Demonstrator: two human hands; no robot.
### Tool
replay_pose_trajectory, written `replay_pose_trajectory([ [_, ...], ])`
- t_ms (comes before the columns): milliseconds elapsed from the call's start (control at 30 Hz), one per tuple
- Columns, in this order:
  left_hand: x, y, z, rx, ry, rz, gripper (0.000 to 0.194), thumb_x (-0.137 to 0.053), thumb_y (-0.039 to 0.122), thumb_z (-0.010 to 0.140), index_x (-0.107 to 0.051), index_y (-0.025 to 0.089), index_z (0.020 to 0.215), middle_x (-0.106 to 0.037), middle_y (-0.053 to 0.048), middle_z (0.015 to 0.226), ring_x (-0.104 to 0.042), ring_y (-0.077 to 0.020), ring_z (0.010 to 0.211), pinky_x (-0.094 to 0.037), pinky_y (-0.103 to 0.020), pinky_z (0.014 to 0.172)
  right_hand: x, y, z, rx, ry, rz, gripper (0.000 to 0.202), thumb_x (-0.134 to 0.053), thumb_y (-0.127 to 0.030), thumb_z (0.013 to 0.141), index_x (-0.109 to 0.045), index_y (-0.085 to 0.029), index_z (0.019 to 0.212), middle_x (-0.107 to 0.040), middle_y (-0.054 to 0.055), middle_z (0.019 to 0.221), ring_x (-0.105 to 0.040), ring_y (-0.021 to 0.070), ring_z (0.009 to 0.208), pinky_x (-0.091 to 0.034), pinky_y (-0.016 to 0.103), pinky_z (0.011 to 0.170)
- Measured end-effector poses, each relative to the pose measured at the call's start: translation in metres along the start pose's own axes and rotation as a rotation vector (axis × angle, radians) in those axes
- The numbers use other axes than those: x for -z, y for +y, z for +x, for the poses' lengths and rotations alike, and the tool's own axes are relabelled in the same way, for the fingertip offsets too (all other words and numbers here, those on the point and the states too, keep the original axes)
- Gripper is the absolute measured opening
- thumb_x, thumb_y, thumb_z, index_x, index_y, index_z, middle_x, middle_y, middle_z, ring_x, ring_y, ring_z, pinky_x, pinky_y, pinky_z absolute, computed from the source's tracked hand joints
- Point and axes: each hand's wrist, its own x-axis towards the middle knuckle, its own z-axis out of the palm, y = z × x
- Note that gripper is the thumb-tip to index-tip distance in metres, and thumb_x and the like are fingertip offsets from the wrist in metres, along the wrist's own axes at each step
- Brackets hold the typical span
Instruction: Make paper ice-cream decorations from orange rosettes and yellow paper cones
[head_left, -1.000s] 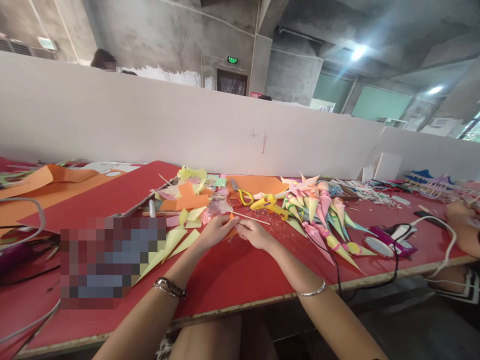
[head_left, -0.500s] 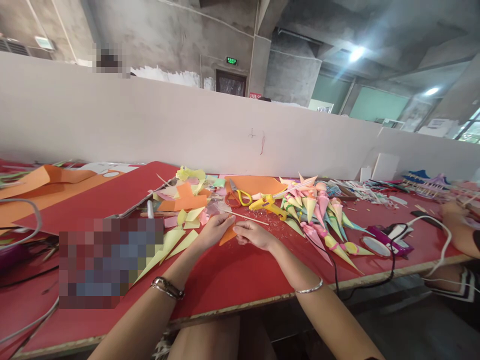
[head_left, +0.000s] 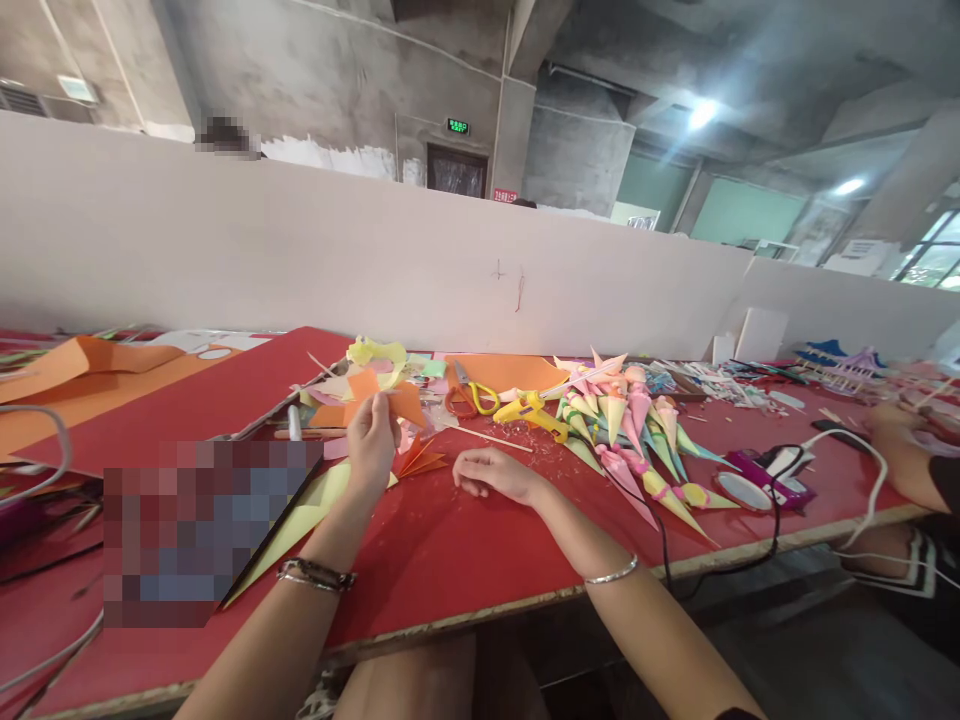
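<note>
My left hand [head_left: 373,435] is over the paper pieces left of centre, its thumb and fingers pinched on an orange paper piece [head_left: 406,404]. Just right of that hand, a folded orange paper [head_left: 421,458] with pointed ends lies on the red table. My right hand [head_left: 491,473] rests above the table near the middle, fingers loosely bent and apart, holding nothing. Beyond it lie a thin wooden stick [head_left: 491,438], scissors [head_left: 480,397] with red and yellow handles, and a yellow glue gun [head_left: 531,412]. Pale yellow paper [head_left: 281,545] lies beside my left forearm.
A heap of coloured paper cones [head_left: 637,430] lies right of the glue gun. Farther right are a purple power strip [head_left: 772,482], cables and a person's arm [head_left: 904,450]. A blurred-out flat object [head_left: 206,530] is at left. A white partition [head_left: 420,270] stands behind the table [head_left: 442,560].
My hands have parted. The left moved left and up to the paper pieces; the right let go and loosened. The folded orange paper, earlier between them, now lies on the table.
</note>
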Motion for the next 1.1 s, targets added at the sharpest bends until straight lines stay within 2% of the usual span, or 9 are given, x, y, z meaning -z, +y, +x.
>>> replay_pose_trajectory([
  [133, 0.003, -0.001, 0.004, 0.007, 0.008, -0.029, 0.023, -0.046, 0.038, 0.076, -0.052, 0.016, 0.073, -0.043, 0.007, 0.046, -0.042, -0.0057, 0.034, -0.029, -0.017, 0.035, 0.0, 0.0, 0.0, -0.003, 0.001, -0.031, 0.027, -0.048, -0.041, 0.078, -0.052, -0.016, 0.068, -0.043, -0.005, 0.054, -0.039, 0.0058, 0.049, -0.029, 0.019, 0.048],
  [300, 0.001, -0.004, 0.006, 0.027, 0.069, 0.015, 0.017, -0.053, 0.033, 0.071, -0.052, 0.016, 0.069, -0.052, 0.004, 0.058, -0.052, -0.0064, 0.04, -0.036, -0.016, 0.04, -0.01, 0.01, 0.007, 0.148, 0.382, -0.262, 0.009, -0.048, -0.027, 0.076, -0.048, -0.018, 0.077, -0.041, -0.006, 0.061, -0.037, 0.0065, 0.052, -0.032, 0.019, 0.052],
  [467, 0.004, -0.013, 0.009, 0.019, -0.009, 0.112, 0.019, -0.053, 0.035, 0.071, -0.053, 0.017, 0.075, -0.064, -0.001, 0.069, -0.056, -0.0094, 0.045, -0.04, -0.018, 0.043, -0.02, 0.022, 0.013, 0.218, 0.345, -0.636, 0.035, -0.053, -0.023, 0.073, -0.043, -0.021, 0.106, -0.045, -0.002, 0.083, -0.04, 0.0074, 0.058, -0.038, 0.021, 0.057],
  [600, 0.002, -0.019, 0.005, 0.028, -0.117, 0.195, 0.018, -0.052, 0.035, 0.073, -0.052, 0.017, 0.075, -0.065, -0.001, 0.069, -0.057, -0.0104, 0.045, -0.042, -0.02, 0.047, -0.019, 0.028, 0.015, 0.18, 0.479, -0.753, 0.033, -0.045, -0.019, 0.077, -0.041, -0.019, 0.109, -0.047, 0.001, 0.087, -0.044, 0.0095, 0.061, -0.041, 0.025, 0.062],
  [733, -0.003, -0.016, -0.008, -0.039, -0.23, 0.295, 0.016, -0.049, 0.034, 0.074, -0.051, 0.018, 0.074, -0.065, -0.001, 0.072, -0.057, -0.0105, 0.049, -0.043, -0.022, 0.056, -0.02, 0.026, 0.015, 0.145, 0.493, -0.85, 0.037, -0.043, -0.018, 0.078, -0.038, -0.017, 0.114, -0.051, 0.006, 0.097, -0.051, 0.0137, 0.074, -0.043, 0.028, 0.069],
  [833, -0.004, -0.007, -0.022, -0.084, -0.27, 0.376, 0.013, -0.048, 0.031, 0.074, -0.051, 0.018, 0.07, -0.063, -0.001, 0.066, -0.055, -0.0116, 0.052, -0.042, -0.023, 0.056, -0.023, 0.022, 0.014, 0.087, 0.492, -0.942, 0.042, -0.045, -0.021, 0.079, -0.035, -0.018, 0.119, -0.05, 0.009, 0.109, -0.053, 0.017, 0.088, -0.043, 0.03, 0.074],
  [967, 0.01, 0.006, -0.04, -0.081, -0.3, 0.353, 0.02, -0.046, 0.036, 0.076, -0.048, 0.019, 0.066, -0.059, 0.0, 0.059, -0.052, -0.0119, 0.052, -0.04, -0.022, 0.052, -0.026, 0.018, 0.014, -0.005, 0.492, -1.029, 0.036, -0.046, -0.024, 0.08, -0.04, -0.018, 0.115, -0.053, 0.009, 0.105, -0.054, 0.0185, 0.089, -0.043, 0.031, 0.075],
  [1033, 0.024, 0.007, -0.051, -0.046, -0.373, 0.354, 0.025, -0.045, 0.04, 0.076, -0.047, 0.018, 0.064, -0.056, 0.002, 0.054, -0.049, -0.0109, 0.045, -0.037, -0.022, 0.047, -0.026, 0.018, 0.014, -0.028, 0.532, -1.034, 0.032, -0.044, -0.021, 0.081, -0.043, -0.018, 0.112, -0.053, 0.008, 0.105, -0.054, 0.0187, 0.092, -0.043, 0.031, 0.076],
  [1100, 0.039, 0.006, -0.063, -0.012, -0.368, 0.367, 0.026, -0.048, 0.042, 0.075, -0.049, 0.018, 0.064, -0.058, 0.001, 0.057, -0.05, -0.0107, 0.046, -0.038, -0.022, 0.049, -0.025, 0.019, 0.014, -0.065, 0.594, -1.043, 0.032, -0.039, -0.015, 0.082, -0.043, -0.018, 0.113, -0.052, 0.01, 0.108, -0.052, 0.0192, 0.096, -0.042, 0.031, 0.078],
])
